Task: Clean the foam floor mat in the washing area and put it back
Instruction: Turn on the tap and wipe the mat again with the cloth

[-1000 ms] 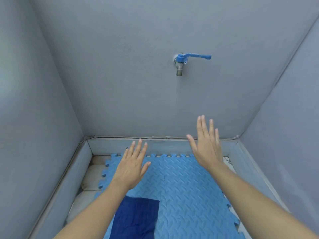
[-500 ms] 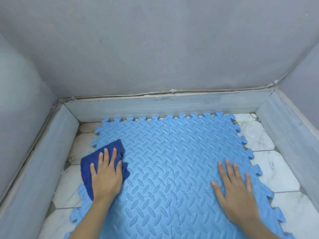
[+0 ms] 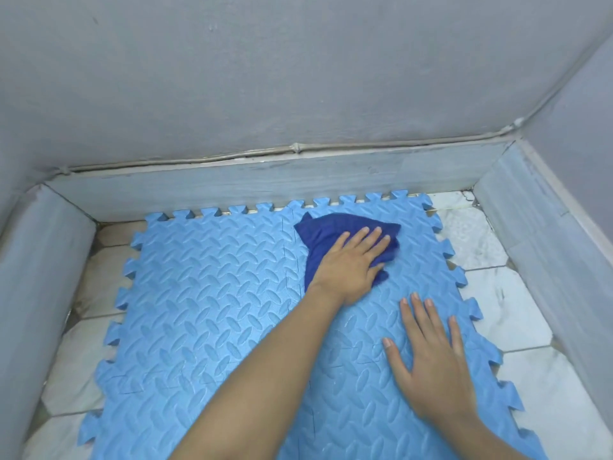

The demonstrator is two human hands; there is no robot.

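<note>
A person knelt over a blue foam mat (image 3: 212, 313) laid flat on the tiled floor (image 3: 507, 313) of a grey-walled washing area, its toothed far edge close against the low kerb (image 3: 265, 184) at the back wall. The left hand (image 3: 351, 263), reaching across the body, pressed a dark blue cloth (image 3: 318, 237) onto the mat's far right corner, fingers straight and close together, lying flat on the cloth rather than curled around it. The right hand (image 3: 434, 363) lay palm down on the mat's near right part, fingers spread and holding nothing, apparently pinning the mat in place. The wiping looked under way, with much of the ribbed surface yet to be covered. Done well, the stroke would have followed the raised pattern with even pressure, the whole palm kept on the cloth so it did not bunch or slide out from under the fingers. The bracing hand would have needed to hold firm, since a light foam sheet could shift on smooth tile or its joined pieces part at the seams. The notched edges and the seams would likely have wanted separate passes.
</note>
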